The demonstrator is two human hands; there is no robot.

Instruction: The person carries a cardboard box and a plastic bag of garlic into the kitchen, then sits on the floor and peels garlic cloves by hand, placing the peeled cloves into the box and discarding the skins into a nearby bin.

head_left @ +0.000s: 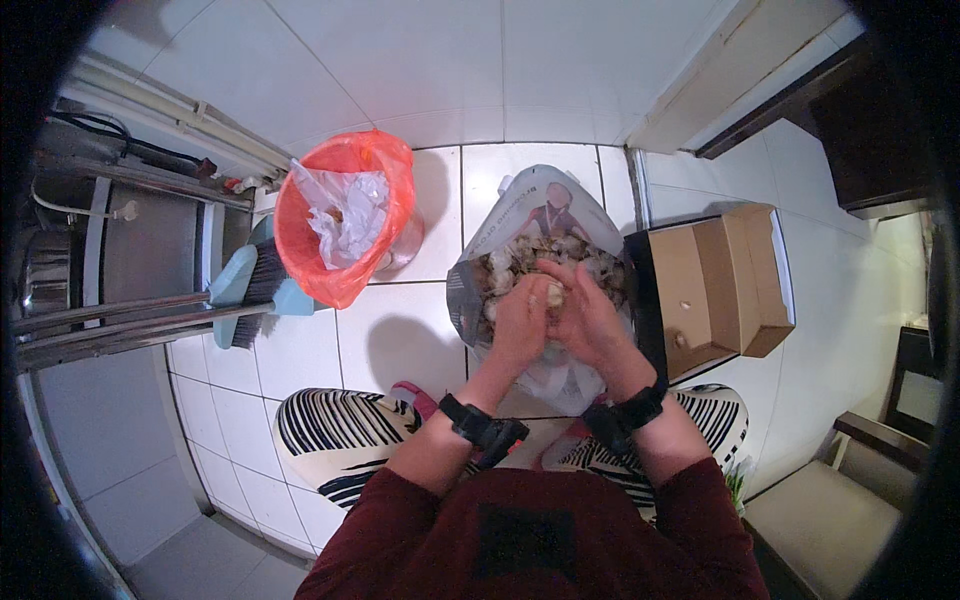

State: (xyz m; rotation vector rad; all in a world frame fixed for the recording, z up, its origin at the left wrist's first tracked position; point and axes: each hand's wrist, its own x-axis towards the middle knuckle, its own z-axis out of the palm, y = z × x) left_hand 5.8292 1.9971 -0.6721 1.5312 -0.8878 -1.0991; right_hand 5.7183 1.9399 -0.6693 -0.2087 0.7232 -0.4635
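A large printed plastic bag [530, 215] stands open in front of me, full of what look like garlic bulbs [505, 260] with papery skins. My left hand [518, 315] and my right hand [583, 315] meet over the middle of the bag, both curled around a pale garlic bulb [553, 295]. My fingers partly hide the bulb. Both wrists wear black straps.
A bin [400, 180] with a red liner and white plastic inside stands left of the bag, beside teal brooms [235, 275]. An open cardboard box [690, 260] lies to the right. A cushioned chair [820, 510] is at lower right, a dark cabinet [850, 150] at upper right.
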